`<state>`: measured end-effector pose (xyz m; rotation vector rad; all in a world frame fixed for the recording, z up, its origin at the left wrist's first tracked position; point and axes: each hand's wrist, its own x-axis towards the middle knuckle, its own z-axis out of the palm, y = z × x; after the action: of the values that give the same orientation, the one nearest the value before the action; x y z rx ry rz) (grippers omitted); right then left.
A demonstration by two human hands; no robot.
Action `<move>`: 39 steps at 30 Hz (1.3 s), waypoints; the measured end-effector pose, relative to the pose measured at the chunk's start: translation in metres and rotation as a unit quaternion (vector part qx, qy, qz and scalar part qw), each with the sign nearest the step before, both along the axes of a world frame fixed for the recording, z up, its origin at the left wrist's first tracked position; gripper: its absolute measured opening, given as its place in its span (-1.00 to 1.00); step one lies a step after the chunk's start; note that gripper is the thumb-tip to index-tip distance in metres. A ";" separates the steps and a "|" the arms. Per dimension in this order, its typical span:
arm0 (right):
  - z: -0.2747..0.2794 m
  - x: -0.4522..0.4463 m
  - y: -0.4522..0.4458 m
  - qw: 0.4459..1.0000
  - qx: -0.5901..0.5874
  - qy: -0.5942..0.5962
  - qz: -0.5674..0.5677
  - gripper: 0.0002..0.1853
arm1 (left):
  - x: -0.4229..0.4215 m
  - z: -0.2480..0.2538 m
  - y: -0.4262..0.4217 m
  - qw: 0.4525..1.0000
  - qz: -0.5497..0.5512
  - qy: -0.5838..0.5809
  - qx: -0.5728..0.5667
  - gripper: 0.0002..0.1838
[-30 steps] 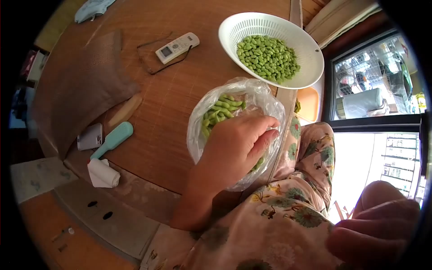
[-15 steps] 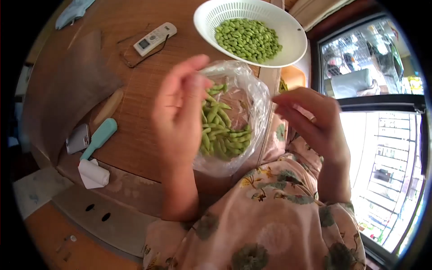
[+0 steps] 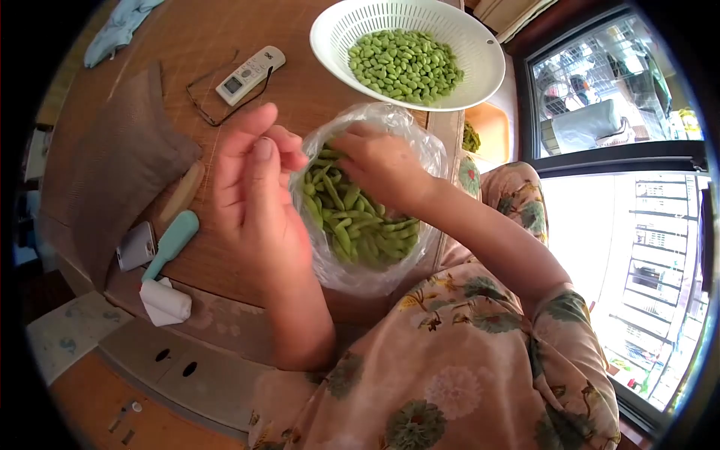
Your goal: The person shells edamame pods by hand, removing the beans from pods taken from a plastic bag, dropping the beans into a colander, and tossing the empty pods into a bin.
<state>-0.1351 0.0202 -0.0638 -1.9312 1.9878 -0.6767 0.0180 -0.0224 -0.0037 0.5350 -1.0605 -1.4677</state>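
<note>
A clear plastic bag (image 3: 429, 150) lies open on the table, with green bean pods (image 3: 349, 214) inside. Above the bag's upper part is my right hand (image 3: 386, 165), fingers bent down at the pods; its fingertips are partly hidden. My left hand (image 3: 262, 187) is raised at the bag's left side, palm turned up and fingers curled, with no object visible in it. Beyond the bag, a white strainer basket (image 3: 480, 75) holds many shelled green beans (image 3: 405, 67).
Left of the bag lie a remote (image 3: 244, 75), glasses (image 3: 214, 120), a brown cloth (image 3: 127, 157), a phone (image 3: 137, 246), a teal-handled tool (image 3: 172, 240) and a white roll (image 3: 166, 301). An orange container (image 3: 491, 131) is beside the table edge.
My right hand has moved from the right of the bag onto the pods. My left hand, over the bag a second ago, is now held up at its left side.
</note>
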 end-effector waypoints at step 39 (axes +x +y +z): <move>0.080 -0.015 0.083 0.857 -0.007 -0.504 -0.110 -0.87 | -0.015 0.003 0.027 0.910 -0.167 -0.338 -0.175 -0.78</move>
<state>-0.1497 0.1029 0.0164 -0.9450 1.4665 -1.3900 0.0034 0.0049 -0.0012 0.6396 -2.0038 -1.3535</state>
